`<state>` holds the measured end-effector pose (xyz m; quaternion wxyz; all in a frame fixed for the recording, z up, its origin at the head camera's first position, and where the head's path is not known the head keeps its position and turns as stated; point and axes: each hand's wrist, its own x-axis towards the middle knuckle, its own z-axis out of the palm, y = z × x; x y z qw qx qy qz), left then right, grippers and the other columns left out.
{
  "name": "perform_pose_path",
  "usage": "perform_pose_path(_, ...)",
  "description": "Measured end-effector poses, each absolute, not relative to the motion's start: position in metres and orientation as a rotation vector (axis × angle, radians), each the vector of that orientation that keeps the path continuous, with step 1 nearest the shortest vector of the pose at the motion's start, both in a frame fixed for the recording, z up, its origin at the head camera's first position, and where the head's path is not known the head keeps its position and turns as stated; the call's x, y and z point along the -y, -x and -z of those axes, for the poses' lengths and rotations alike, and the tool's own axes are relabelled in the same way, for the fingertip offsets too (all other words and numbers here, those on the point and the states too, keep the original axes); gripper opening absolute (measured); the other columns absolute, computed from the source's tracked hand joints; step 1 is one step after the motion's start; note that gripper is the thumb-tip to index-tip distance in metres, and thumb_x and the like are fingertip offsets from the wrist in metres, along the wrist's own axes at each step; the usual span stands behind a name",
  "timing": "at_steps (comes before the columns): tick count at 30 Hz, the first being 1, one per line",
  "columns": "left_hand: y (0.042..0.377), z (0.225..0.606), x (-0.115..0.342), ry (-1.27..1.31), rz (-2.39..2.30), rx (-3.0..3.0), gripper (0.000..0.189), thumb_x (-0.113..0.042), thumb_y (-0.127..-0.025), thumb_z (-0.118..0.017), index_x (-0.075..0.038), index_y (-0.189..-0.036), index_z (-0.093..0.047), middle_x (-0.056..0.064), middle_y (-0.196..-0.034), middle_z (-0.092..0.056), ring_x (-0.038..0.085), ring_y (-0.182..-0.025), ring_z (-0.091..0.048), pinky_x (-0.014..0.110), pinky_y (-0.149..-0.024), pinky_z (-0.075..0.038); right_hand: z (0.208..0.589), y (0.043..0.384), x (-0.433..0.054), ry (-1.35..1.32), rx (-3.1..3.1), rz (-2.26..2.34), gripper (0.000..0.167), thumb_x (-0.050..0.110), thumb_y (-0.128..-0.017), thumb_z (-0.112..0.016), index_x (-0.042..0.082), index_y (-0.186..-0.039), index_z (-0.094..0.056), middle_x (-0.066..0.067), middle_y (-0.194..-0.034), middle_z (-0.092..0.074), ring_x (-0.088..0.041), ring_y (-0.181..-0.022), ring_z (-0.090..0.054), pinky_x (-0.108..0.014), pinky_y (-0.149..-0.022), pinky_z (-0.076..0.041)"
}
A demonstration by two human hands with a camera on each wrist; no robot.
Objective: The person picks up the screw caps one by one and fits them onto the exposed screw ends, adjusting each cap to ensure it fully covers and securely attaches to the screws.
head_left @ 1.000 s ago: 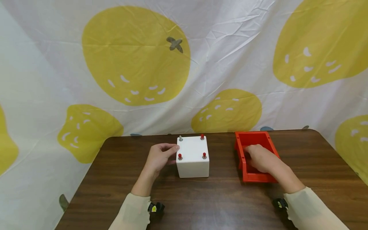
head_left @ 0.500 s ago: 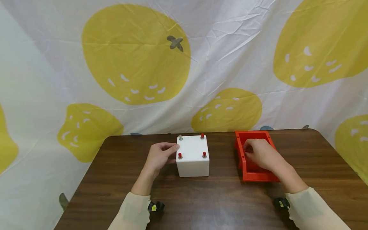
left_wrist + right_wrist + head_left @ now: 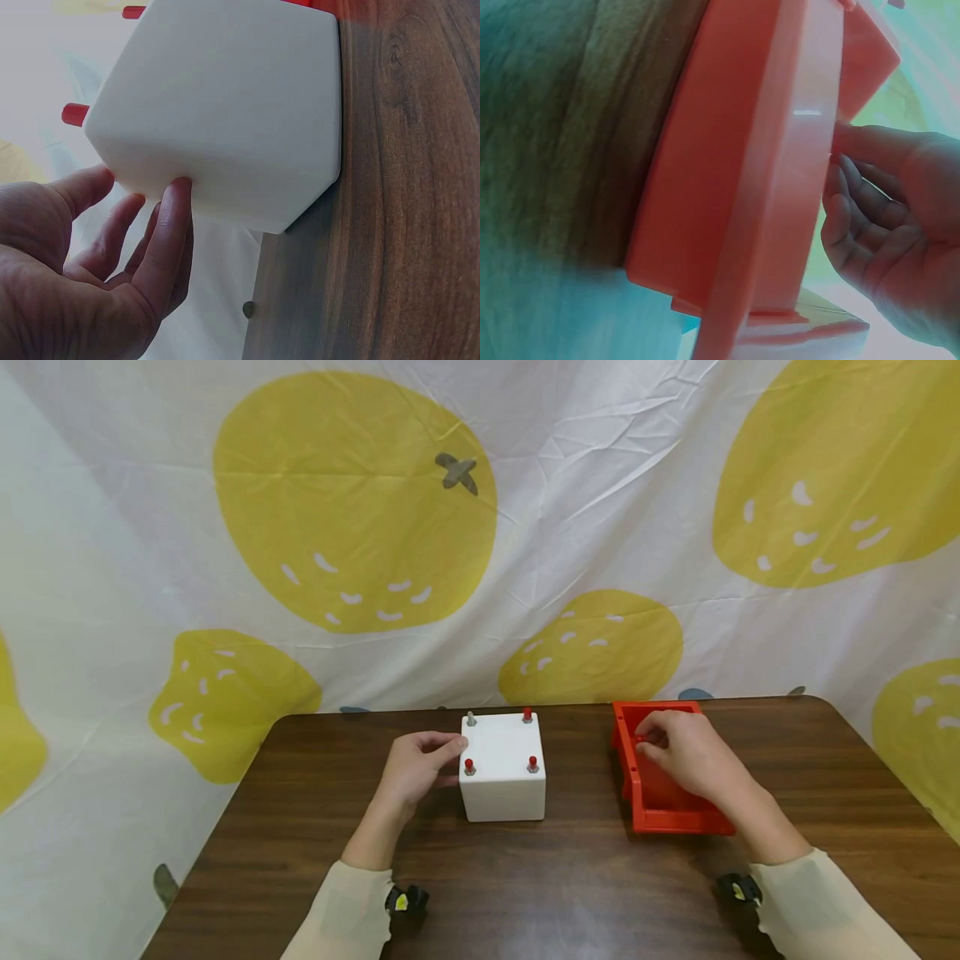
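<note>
A white box (image 3: pixel 502 747) stands on the table with a threaded post at each top corner. Three posts wear red caps (image 3: pixel 533 763); the far-left post (image 3: pixel 471 719) is bare metal. My left hand (image 3: pixel 416 768) lies along the box's left side, thumb at the top edge and fingertips against the side, fingers fairly straight in the left wrist view. Above the red bin (image 3: pixel 682 822) is my right hand (image 3: pixel 686 752), thumb and index finger pinching a small red cap (image 3: pixel 640 738). The bin's contents are mostly hidden behind this hand.
The brown wooden table (image 3: pixel 577 877) carries the box and, to its right, the bin. A white curtain (image 3: pixel 585 527) with yellow fruit prints hangs just behind the table's far edge. Both wrists wear black camera straps (image 3: pixel 405 900).
My right hand has risen from deep inside the bin to above its rim, a red cap now showing at the fingertips. The left hand and the white box have stayed put.
</note>
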<state>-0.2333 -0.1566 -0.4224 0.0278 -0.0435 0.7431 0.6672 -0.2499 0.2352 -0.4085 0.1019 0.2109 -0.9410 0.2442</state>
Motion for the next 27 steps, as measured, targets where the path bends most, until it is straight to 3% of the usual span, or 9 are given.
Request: perform_pose_path(27,0.233,0.422,0.157,0.137,-2.059,-2.287,0.03,-0.022,-0.099,-0.08,0.001,-0.117,-0.078,0.015,-0.123,-0.071,0.022,-0.095,-0.072,0.04,-0.075,-0.068,0.386,0.235,-0.224,-0.485,2.713,-0.938,0.015,0.016,-0.095,-0.083,0.009,-0.107,-0.077,0.002,-0.09,-0.069,-0.02,-0.086,-0.063,-0.031,-0.07,-0.055)
